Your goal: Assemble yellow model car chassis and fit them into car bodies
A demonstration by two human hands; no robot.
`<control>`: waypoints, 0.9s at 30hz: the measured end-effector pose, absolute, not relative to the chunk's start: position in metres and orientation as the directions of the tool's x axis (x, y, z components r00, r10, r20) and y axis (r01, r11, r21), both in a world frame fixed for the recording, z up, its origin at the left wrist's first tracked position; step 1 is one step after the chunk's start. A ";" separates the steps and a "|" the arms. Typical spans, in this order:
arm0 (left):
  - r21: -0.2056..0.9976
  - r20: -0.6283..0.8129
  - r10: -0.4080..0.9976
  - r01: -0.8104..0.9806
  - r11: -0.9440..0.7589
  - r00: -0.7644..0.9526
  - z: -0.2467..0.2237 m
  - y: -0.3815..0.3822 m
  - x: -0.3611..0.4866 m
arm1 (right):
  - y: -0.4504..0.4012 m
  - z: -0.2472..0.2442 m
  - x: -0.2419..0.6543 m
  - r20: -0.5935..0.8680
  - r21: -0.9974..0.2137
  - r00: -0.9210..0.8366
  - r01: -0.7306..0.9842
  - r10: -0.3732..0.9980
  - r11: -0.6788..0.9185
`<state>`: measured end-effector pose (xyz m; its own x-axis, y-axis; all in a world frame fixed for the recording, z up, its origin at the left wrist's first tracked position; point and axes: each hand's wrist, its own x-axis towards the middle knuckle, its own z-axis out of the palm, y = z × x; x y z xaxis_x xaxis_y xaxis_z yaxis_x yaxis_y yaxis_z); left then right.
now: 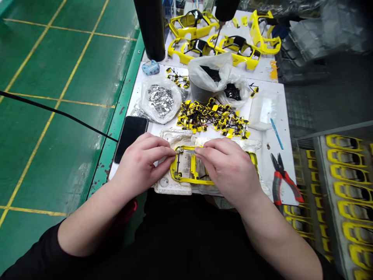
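Left hand (pixel 142 165) and right hand (pixel 233 167) meet the yellow frame (pixel 193 168) near its far left corner.
It lies in a white fixture (pixel 172 189) on the desk (pixel 280 107), long axis left to right; the left fingers, nearer, bunch at that corner, hold unclear; the right fingers pinch a slim metal piece (pixel 189 151) pointing left.

A glossy plastic frame (pixel 193 166) is resting on a rough, chalky block (pixel 175 189) at six o'clock. At eleven, shiny metal flakes (pixel 160 100) are filling a crinkled plastic bag (pixel 176 93); at nine, a glossy phone (pixel 132 134) is lying.
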<state>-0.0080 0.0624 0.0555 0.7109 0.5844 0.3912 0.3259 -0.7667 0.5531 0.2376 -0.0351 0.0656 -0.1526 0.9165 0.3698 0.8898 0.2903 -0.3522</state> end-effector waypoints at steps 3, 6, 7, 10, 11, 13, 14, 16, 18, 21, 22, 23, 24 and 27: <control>0.523 0.400 0.564 0.326 -0.788 0.722 0.053 0.063 -0.009 | -0.037 0.067 0.238 0.363 -0.349 -0.154 0.892 0.919 0.288; 0.486 0.394 0.547 0.337 -0.806 0.739 0.053 0.063 -0.010 | -0.037 0.067 0.238 0.353 -0.349 -0.152 0.894 0.923 0.281; 0.474 0.390 0.541 0.342 -0.812 0.745 0.053 0.063 -0.010 | -0.037 0.067 0.238 0.352 -0.349 -0.150 0.895 0.924 0.278; 0.449 0.382 0.531 0.350 -0.822 0.756 0.054 0.064 -0.010 | -0.037 0.066 0.238 0.349 -0.353 -0.148 0.894 0.925 0.276; 0.445 0.383 0.530 0.352 -0.824 0.757 0.055 0.064 -0.009 | -0.037 0.066 0.238 0.345 -0.355 -0.147 0.894 0.927 0.274; 0.442 0.385 0.531 0.355 -0.824 0.755 0.055 0.064 -0.009 | -0.037 0.067 0.238 0.332 -0.358 -0.144 0.895 0.932 0.266; 0.442 0.385 0.532 0.356 -0.823 0.754 0.055 0.064 -0.009 | -0.038 0.068 0.239 0.320 -0.362 -0.138 0.896 0.937 0.256; 0.448 0.383 0.539 0.359 -0.819 0.750 0.055 0.063 -0.009 | -0.039 0.069 0.239 0.299 -0.377 -0.115 0.898 0.947 0.227; 0.454 0.378 0.547 0.365 -0.813 0.747 0.055 0.063 -0.009 | -0.041 0.071 0.239 0.279 -0.400 -0.085 0.895 0.957 0.197; 0.456 0.376 0.553 0.371 -0.809 0.744 0.055 0.063 -0.008 | -0.042 0.072 0.238 0.240 -0.414 -0.070 0.895 0.968 0.168; 0.455 0.376 0.553 0.372 -0.809 0.743 0.055 0.063 -0.008 | -0.042 0.072 0.238 0.229 -0.411 -0.071 0.897 0.971 0.163; 0.455 0.376 0.553 0.372 -0.809 0.743 0.054 0.063 -0.008 | -0.041 0.072 0.237 0.223 -0.407 -0.071 0.899 0.972 0.160; 0.455 0.376 0.552 0.371 -0.809 0.744 0.054 0.063 -0.007 | -0.041 0.071 0.236 0.223 -0.403 -0.070 0.902 0.972 0.157; 0.453 0.379 0.549 0.368 -0.812 0.745 0.054 0.063 -0.007 | -0.040 0.070 0.234 0.218 -0.400 -0.064 0.904 0.974 0.149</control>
